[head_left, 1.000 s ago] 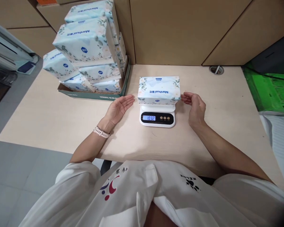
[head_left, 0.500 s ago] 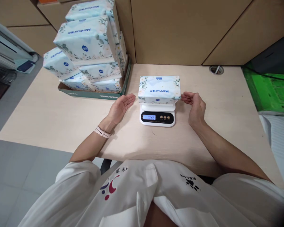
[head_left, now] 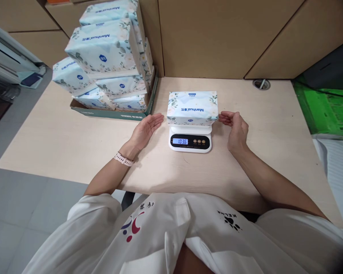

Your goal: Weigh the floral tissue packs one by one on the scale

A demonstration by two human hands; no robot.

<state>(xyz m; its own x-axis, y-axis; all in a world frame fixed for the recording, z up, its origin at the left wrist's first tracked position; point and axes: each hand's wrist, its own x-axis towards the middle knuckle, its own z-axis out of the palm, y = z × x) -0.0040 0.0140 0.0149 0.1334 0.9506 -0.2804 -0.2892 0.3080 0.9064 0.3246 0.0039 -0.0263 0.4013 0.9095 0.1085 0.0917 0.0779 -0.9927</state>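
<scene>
A light-blue, flower-printed tissue pack (head_left: 192, 106) lies flat on a white digital kitchen scale (head_left: 190, 146), covering most of its platform. The lit display reads 103.6. My left hand (head_left: 145, 131) rests on the table left of the pack, palm turned up and inward, fingers stretched out and a small gap from the pack. On the other side is my right hand (head_left: 236, 128), its fingers extended toward the pack's right end, very close to it; I cannot tell whether they touch. Neither hand holds anything.
At the back left, a green cardboard tray (head_left: 108, 113) bears several stacked tissue packs (head_left: 103, 49). Brown panels (head_left: 202, 38) border the table's (head_left: 74, 152) back. A cable hole (head_left: 261, 84) sits at the back right, with a green crate (head_left: 328, 110) beyond the right edge.
</scene>
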